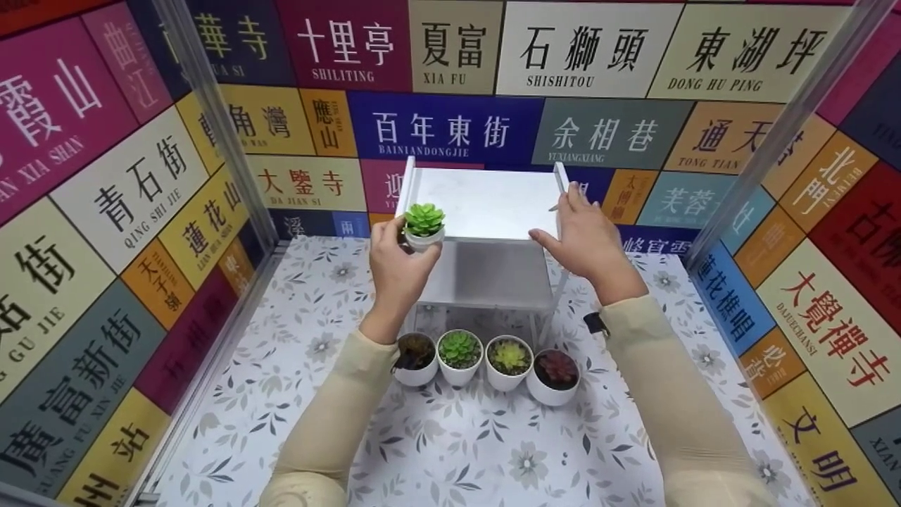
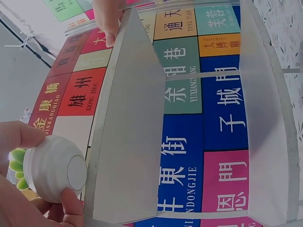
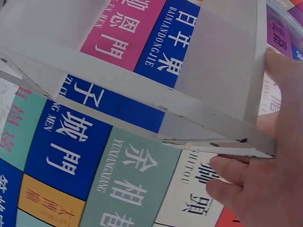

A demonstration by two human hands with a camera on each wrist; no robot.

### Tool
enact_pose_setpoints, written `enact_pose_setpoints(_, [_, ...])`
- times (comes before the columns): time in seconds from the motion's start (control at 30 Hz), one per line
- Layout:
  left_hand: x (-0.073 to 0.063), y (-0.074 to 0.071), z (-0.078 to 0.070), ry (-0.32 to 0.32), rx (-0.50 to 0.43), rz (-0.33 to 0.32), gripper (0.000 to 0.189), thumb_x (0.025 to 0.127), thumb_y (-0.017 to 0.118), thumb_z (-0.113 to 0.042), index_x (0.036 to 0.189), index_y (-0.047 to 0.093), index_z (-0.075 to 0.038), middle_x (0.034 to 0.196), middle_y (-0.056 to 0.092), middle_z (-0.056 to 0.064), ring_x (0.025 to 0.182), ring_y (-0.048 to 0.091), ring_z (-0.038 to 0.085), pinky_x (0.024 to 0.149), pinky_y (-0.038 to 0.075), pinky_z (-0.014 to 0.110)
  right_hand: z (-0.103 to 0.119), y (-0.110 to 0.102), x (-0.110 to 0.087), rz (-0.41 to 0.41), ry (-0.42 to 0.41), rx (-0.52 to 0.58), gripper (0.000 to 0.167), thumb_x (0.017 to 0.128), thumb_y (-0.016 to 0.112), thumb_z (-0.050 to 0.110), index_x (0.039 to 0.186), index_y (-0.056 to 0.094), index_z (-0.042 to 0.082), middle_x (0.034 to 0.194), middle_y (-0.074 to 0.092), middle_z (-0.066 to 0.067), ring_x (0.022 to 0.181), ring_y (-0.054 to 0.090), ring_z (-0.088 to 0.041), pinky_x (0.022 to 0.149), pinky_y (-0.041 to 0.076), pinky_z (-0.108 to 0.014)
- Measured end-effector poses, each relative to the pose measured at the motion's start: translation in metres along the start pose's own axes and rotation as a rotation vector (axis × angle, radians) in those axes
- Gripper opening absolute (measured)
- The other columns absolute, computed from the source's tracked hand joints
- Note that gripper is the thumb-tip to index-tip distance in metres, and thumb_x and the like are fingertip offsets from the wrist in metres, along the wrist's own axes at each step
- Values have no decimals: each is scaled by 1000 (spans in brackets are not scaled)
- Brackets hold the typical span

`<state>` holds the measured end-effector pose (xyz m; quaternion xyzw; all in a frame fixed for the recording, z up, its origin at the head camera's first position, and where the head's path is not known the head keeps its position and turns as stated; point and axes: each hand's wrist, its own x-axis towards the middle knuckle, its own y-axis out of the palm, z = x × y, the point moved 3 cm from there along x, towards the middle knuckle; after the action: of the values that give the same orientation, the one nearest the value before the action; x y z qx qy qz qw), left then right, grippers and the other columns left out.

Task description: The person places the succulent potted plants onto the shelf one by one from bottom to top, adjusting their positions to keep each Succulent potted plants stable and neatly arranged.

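Note:
My left hand (image 1: 401, 264) grips a small white pot with a bright green succulent (image 1: 425, 221) between thumb and fingers. It holds the pot at the front left corner of the top board of a white shelf rack (image 1: 493, 201). In the left wrist view, the round white base of the pot (image 2: 57, 168) faces the camera, close beside the board's edge. My right hand (image 1: 588, 232) rests against the rack's right side, fingers extended along the upright and thumb at the front edge. From the right wrist view, its fingers (image 3: 227, 175) lie by the white frame post.
Four white pots stand in a row before the rack: a brownish plant (image 1: 415, 359), a green succulent (image 1: 460, 358), a yellow-green one (image 1: 509, 362) and a dark red one (image 1: 554, 377). A floral cloth (image 1: 528, 458) covers the table. Sign-printed panels (image 1: 450, 127) surround it.

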<state>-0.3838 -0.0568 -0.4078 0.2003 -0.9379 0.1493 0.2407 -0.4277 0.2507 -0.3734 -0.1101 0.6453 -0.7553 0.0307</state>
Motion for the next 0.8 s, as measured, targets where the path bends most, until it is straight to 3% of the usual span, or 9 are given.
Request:
enact_pose_setpoints(0.33, [0, 4, -1, -13, -1, -9, 65, 78, 86, -17, 135, 66, 5, 115, 58, 18, 102, 61, 27, 88, 61, 45, 11, 0, 1, 7, 60, -35, 100, 107, 38, 66, 166, 11, -10, 176, 0, -29, 165, 5, -44, 134, 9, -59])
enact_pose_setpoints(0.57, [1, 5, -1, 3, -9, -43, 65, 78, 88, -19, 134, 67, 5, 115, 60, 19, 103, 62, 29, 88, 63, 46, 11, 0, 1, -18, 56, -24, 100, 107, 38, 66, 166, 10, -10, 176, 0, -29, 165, 6, -44, 135, 8, -58])
enact_pose_setpoints(0.8, [0, 5, -2, 7, 12, -53, 64, 80, 90, -22, 134, 68, 4, 115, 62, 16, 102, 66, 25, 86, 63, 34, 11, 1, 1, -10, 50, -27, 101, 107, 36, 67, 166, 11, -11, 176, -2, -29, 165, 5, -45, 134, 9, -59])
